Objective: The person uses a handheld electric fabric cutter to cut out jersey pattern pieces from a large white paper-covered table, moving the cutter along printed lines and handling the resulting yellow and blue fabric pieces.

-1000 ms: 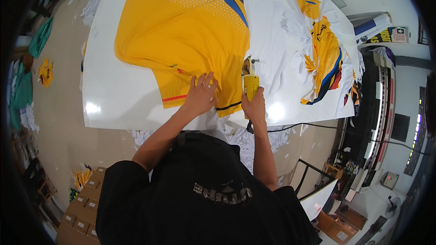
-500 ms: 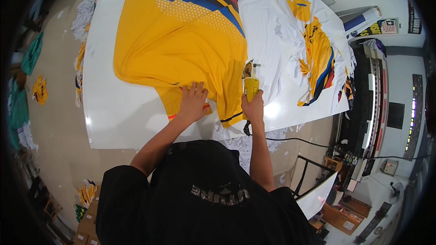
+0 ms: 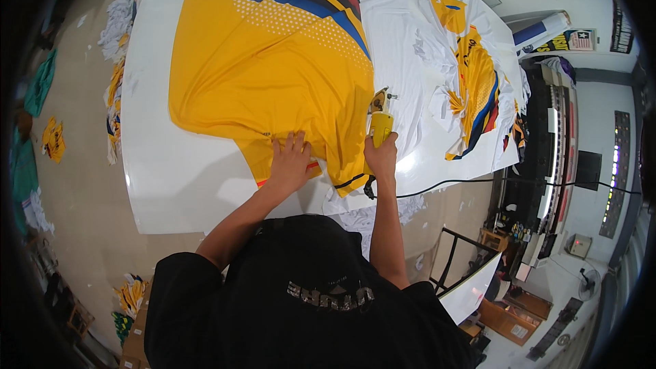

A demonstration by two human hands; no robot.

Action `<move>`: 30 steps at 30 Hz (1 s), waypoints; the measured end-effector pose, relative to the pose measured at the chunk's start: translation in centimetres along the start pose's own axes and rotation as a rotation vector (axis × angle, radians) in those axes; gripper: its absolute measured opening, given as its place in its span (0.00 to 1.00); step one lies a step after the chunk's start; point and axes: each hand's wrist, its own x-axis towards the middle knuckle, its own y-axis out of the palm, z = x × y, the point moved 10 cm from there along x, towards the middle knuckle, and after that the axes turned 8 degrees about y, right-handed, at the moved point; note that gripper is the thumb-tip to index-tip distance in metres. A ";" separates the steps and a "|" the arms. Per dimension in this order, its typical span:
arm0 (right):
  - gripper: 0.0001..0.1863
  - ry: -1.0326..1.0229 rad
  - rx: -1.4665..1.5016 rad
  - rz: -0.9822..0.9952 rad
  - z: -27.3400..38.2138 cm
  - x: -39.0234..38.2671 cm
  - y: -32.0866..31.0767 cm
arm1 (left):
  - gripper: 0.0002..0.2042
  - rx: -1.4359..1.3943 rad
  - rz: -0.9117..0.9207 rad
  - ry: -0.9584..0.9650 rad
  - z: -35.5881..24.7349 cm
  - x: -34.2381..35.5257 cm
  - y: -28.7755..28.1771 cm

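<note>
On the near edge of the white table (image 3: pixel 171 191), her left hand (image 3: pixel 290 160) presses flat, fingers spread, on the yellow printed fabric (image 3: pixel 273 75) while the right hand (image 3: pixel 381 157) grips the yellow electric cutter (image 3: pixel 380 119), seemingly partway up its right side, most outline uncut.

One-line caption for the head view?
Left hand flat on yellow fabric, right hand gripping a yellow corded cutter on white table.

Black short-sleeved shirt (image 3: pixel 301 307), black cap (image 3: pixel 307 246), bare forearms
</note>
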 end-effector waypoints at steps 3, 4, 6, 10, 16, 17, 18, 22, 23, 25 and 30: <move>0.28 0.049 -0.010 0.000 0.0 -0.2 0.0 | 0.33 0.002 0.004 0.004 0.2 -0.3 0.0; 0.28 0.065 -0.015 -0.002 -0.1 -0.3 0.0 | 0.32 0.007 0.004 0.005 0.3 -0.4 0.0; 0.28 0.070 -0.012 -0.002 0.0 -0.5 0.0 | 0.32 0.035 -0.034 0.022 0.2 -0.6 -0.4; 0.28 0.062 -0.010 -0.012 0.2 -0.5 0.0 | 0.31 0.049 -0.052 0.031 0.2 -1.1 -0.6; 0.28 0.078 0.013 -0.006 -0.1 -0.4 0.5 | 0.31 -0.012 0.014 0.016 0.6 -1.9 -0.4; 0.28 0.078 0.006 -0.009 -0.1 -0.4 0.5 | 0.31 -0.026 0.013 0.017 0.7 -2.0 -0.5; 0.29 0.077 -0.001 -0.010 -0.1 -0.5 0.5 | 0.31 -0.029 0.020 0.013 0.7 -2.2 -0.6; 0.30 0.051 -0.010 -0.014 0.1 -0.7 0.6 | 0.33 -0.015 0.059 -0.019 1.2 -2.7 -0.7; 0.29 0.047 0.000 -0.011 0.2 -0.8 0.7 | 0.33 -0.020 0.060 -0.019 1.2 -2.7 -0.8; 0.29 0.050 0.016 -0.009 0.2 -0.8 0.7 | 0.33 -0.007 0.073 -0.021 1.4 -2.8 -0.8; 0.30 0.041 0.008 -0.028 0.5 -1.0 0.9 | 0.33 -0.016 0.054 0.003 1.4 -3.0 -1.0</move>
